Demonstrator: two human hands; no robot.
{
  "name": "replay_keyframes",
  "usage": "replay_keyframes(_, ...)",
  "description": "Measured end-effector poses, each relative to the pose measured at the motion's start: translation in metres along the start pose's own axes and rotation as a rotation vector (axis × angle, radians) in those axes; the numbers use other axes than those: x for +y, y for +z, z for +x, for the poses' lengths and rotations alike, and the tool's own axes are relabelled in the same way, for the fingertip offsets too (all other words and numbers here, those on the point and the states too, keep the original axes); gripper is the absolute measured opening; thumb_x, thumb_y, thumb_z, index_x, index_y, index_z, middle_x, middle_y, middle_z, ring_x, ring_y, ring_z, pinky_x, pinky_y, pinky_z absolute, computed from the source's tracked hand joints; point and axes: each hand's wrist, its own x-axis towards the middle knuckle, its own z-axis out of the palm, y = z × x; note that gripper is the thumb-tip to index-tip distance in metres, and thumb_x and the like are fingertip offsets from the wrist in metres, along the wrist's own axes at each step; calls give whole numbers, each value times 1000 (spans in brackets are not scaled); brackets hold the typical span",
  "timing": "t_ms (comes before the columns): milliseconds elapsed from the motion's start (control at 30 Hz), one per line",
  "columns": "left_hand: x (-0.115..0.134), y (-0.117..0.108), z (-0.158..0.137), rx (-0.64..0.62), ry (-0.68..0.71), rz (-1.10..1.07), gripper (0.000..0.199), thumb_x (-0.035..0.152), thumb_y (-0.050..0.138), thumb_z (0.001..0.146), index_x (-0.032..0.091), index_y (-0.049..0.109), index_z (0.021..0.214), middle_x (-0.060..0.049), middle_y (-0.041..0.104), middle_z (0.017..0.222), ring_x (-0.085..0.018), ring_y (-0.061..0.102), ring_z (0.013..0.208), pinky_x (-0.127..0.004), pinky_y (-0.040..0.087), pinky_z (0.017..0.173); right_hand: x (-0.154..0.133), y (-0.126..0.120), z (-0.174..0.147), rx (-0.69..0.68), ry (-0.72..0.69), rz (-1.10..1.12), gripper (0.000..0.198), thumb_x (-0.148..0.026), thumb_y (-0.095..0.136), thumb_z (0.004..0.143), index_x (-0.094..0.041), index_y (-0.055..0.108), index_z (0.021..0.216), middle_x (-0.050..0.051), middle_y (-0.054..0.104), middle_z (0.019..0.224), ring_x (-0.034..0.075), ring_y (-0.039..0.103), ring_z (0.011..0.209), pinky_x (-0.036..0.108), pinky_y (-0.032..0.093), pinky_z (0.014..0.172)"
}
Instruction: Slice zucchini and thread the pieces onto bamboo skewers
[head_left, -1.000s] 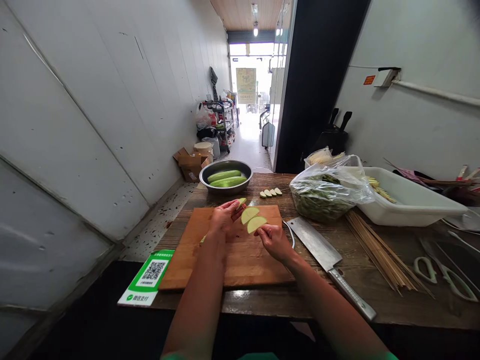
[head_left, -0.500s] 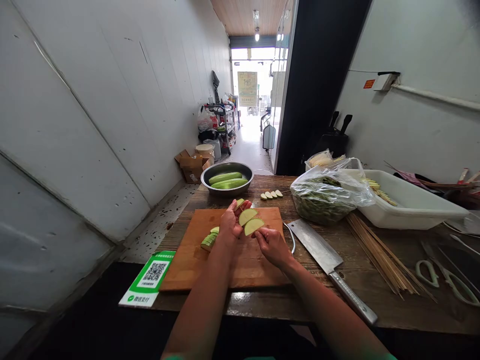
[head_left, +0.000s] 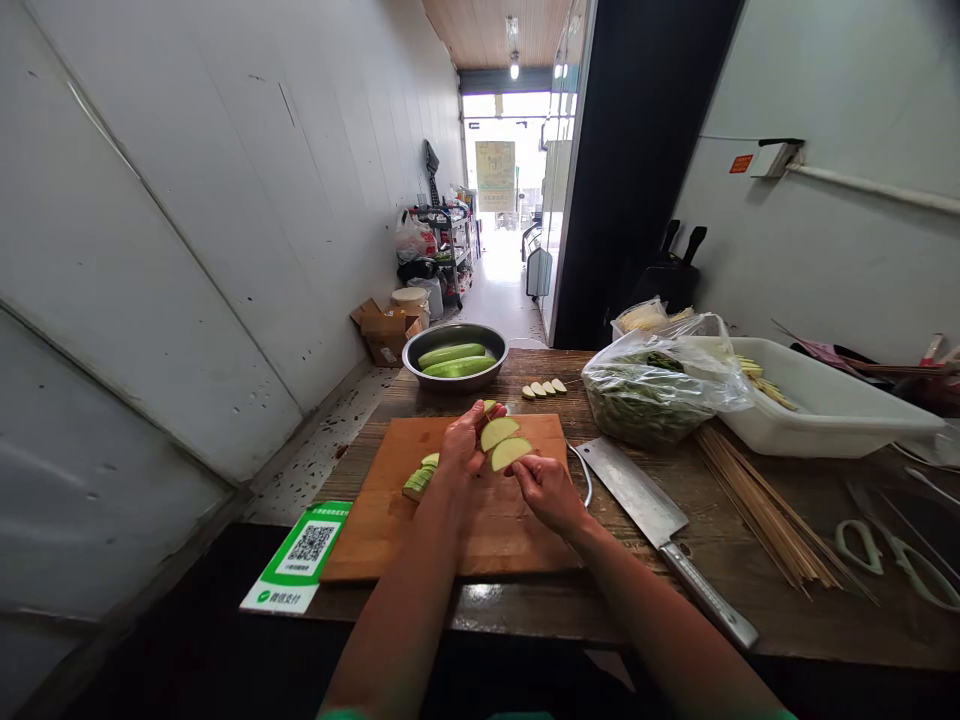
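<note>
3 slices [head_left: 499, 433] gripped by left hand [head_left: 461, 443] and right hand [head_left: 548, 490] fingers; below, cutting board [head_left: 510, 535] bare to near edge.

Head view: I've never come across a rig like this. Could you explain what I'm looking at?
There is no machine: a person works with two bare hands, filmed by one camera worn on the head. It looks forward and down, so the forearms enter from the bottom.

The right hand pinches the nearest of several pale green slices; the left hand holds the group's far end. Whether a stick joins them is too small to tell.

Below is a wooden cutting board bearing a stack of cut pieces. Elsewhere on the table are a cleaver, thin sticks, a bag of greens, a white tub and a metal bowl holding long green vegetables.
</note>
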Motion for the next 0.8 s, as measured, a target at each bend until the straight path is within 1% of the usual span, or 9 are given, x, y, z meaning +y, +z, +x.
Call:
replay_keyframes(300, -10, 3, -1, -78, -10, 123, 17, 19, 51, 82, 11, 62, 72, -10, 65, 75, -18, 61, 64, -30, 52, 63, 9, 0, 4, 34, 15, 32, 28, -24, 43, 83, -17, 68, 75, 3, 65, 68, 14, 57, 62, 22, 39, 58)
replay_keyframes(400, -9, 4, 0, -49, 26, 187, 15, 22, 52, 82, 12, 62, 77, -10, 65, 80, -19, 62, 69, -29, 51, 62, 15, 0, 7, 48, 14, 26, 28, -25, 42, 83, -18, 68, 76, 3, 65, 68, 14, 57, 63, 22, 40, 59)
replay_keyframes(467, 2, 2, -2, 27, 89, 256, 15, 25, 50, 84, 14, 60, 86, -11, 64, 89, -19, 62, 75, -28, 50, 62, 19, -2, 9, 70, 29, 7, 29, -27, 41, 83, -18, 68, 76, 2, 65, 66, 14, 56, 60, 22, 39, 56)
replay_keyframes(533, 21, -6, -8, 99, 174, 312, 18, 26, 50, 84, 17, 57, 99, -9, 62, 100, -16, 61, 81, -24, 48, 65, 23, -4, 11, 96, 61, -14, 30, -28, 41, 83, -18, 68, 75, 1, 64, 63, 13, 55, 57, 22, 37, 53)
replay_keyframes(600, 45, -19, -16, 86, 265, 383, 27, 22, 61, 77, 21, 57, 104, -5, 62, 104, -14, 59, 88, -21, 45, 70, 26, -6, 13, 119, 82, -24, 30, -29, 41, 82, -17, 67, 74, 1, 62, 61, 13, 54, 56, 21, 35, 51)
replay_keyframes(667, 66, -37, -25, -78, 380, 766, 33, 26, 68, 68, 19, 63, 100, -7, 64, 100, -17, 58, 91, -22, 44, 73, 27, -8, 14, 126, 82, -30, 31, -30, 41, 82, -17, 67, 72, 1, 61, 59, 13, 54, 56, 22, 34, 51)
replay_keyframes(700, 75, -47, -28, -119, 400, 938, 31, 29, 71, 65, 18, 66, 94, -7, 66, 95, -19, 59, 88, -23, 44, 74, 27, -9, 14, 124, 79, -32, 31, -30, 41, 81, -17, 67, 71, 1, 61, 58, 13, 53, 56, 22, 34, 50)
replay_keyframes(733, 82, -56, -32, -158, 390, 1102, 30, 31, 72, 62, 17, 68, 88, -8, 67, 91, -20, 59, 86, -24, 43, 73, 27, -9, 14, 119, 76, -34, 31, -30, 41, 81, -16, 67, 71, 1, 60, 58, 13, 53, 55, 22, 33, 50)
replay_keyframes(800, 89, -71, -36, -191, 338, 1316, 28, 33, 73, 58, 17, 70, 81, -7, 68, 86, -21, 59, 81, -25, 43, 71, 26, -9, 14, 101, 74, -40, 31, -30, 41, 81, -16, 67, 71, 0, 59, 56, 13, 53, 55, 22, 33, 50)
